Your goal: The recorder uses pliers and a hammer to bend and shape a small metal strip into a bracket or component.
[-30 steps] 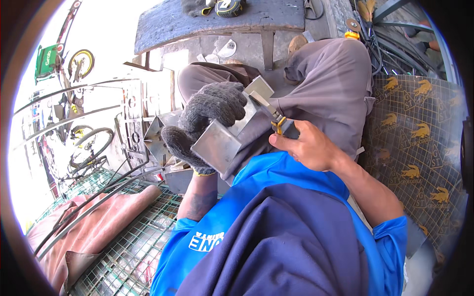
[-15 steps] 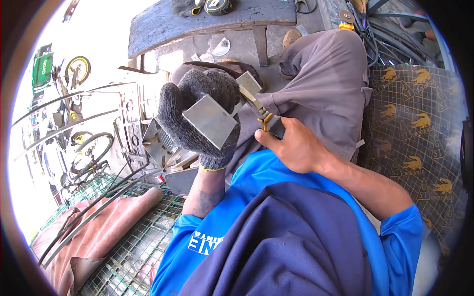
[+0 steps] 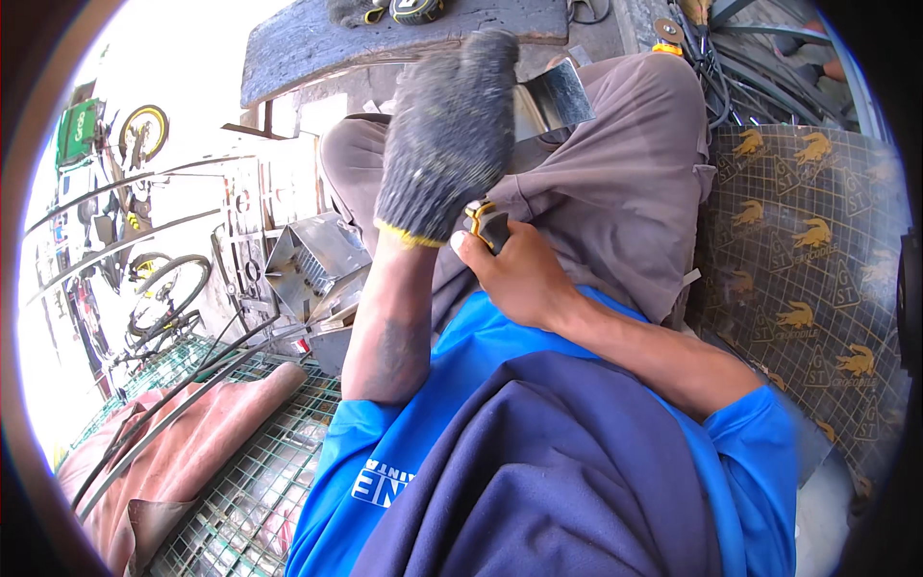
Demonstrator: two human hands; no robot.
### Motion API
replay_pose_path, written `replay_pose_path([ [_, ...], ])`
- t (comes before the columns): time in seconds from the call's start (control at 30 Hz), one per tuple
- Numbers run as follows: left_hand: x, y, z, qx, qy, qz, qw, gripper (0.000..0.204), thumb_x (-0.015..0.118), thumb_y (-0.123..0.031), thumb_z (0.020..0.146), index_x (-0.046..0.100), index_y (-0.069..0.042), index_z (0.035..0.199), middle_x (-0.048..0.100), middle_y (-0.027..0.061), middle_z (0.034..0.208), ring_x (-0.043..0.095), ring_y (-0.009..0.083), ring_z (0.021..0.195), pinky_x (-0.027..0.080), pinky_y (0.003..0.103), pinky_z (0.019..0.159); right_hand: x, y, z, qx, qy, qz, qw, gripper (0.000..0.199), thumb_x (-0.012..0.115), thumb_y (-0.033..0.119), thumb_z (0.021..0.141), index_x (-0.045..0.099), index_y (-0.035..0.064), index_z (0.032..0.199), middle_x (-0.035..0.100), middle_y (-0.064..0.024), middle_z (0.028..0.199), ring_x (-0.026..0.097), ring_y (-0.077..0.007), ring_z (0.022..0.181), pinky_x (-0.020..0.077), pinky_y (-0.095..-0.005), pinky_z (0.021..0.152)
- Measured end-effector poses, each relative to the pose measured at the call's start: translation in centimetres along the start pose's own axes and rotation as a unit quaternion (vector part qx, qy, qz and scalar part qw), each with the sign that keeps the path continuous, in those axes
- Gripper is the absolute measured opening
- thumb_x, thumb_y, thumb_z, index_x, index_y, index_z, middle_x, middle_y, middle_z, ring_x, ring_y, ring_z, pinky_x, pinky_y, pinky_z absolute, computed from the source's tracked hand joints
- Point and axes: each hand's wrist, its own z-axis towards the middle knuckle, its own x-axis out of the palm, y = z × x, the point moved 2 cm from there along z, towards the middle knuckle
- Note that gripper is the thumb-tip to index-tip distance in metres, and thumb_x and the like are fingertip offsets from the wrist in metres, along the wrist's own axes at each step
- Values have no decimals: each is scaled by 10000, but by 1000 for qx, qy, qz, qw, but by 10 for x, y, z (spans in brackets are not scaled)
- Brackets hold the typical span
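My left hand [image 3: 447, 135], in a dark grey knitted glove with a yellow cuff edge, is raised in front of my lap, its back toward me. Its fingers are closed round a shiny bent metal piece [image 3: 562, 98]. Two flat faces of the piece stick out to the right of the glove; the rest is hidden behind the hand. Lower down, my bare right hand [image 3: 519, 269] grips a hand tool with a black-and-yellow handle [image 3: 488, 227]. The tool's metal end is hidden behind the gloved hand and wrist.
A worn wooden bench [image 3: 404, 48] with a tape measure [image 3: 416, 9] stands ahead. Left are a metal box-like part [image 3: 312, 260], thin rods and a pinkish sheet [image 3: 192, 452] on green wire mesh. A dark patterned board [image 3: 798, 260] lies right, below an angle grinder [image 3: 668, 43].
My left hand has turned over and moved up and away, carrying the metal piece to the right side of the glove. My right hand has shifted slightly left with the tool.
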Motion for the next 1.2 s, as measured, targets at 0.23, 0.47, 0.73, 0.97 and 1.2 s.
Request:
replay_pose_path([
  [0.23,26,40,-31,-89,60,-159,981,574,574,-23,853,513,-43,1423,697,239,1032,657,441,922,532,503,822,1,-13,-5,222,119,201,947,366,614,346,1020,447,135,773,426,34,656,401,-70,524,367,-270,472],
  [0.47,-33,66,-49,10,-5,99,995,181,516,-11,963,639,23,1091,655,205,1029,650,321,965,508,433,836,-34,55,8,-43,99,-84,991,277,612,249,977,579,-14,896,578,-159,682,578,-315,672,457,-446,697],
  [0.73,-18,100,-48,-208,-32,-364,907,593,713,-118,773,500,12,1311,575,188,1166,544,347,1091,428,452,974,-57,78,7,-57,76,-268,959,341,615,310,984,617,-29,1026,635,-227,783,633,-403,797,466,-480,777],
  [0.97,25,120,-66,-207,-59,-402,890,652,727,-247,852,472,-7,1403,526,193,1346,479,352,1276,345,475,1107,-62,101,8,-43,144,-298,943,386,575,299,966,653,-79,967,679,-331,905,651,-507,938,511,-532,880],
  [1.2,32,128,-87,-237,-112,-411,873,691,649,-540,862,482,-12,1274,521,181,1285,471,341,1216,349,486,1089,-67,113,11,44,171,-302,937,410,609,312,948,654,-90,1009,691,-319,956,679,-443,983,528,-485,864],
])
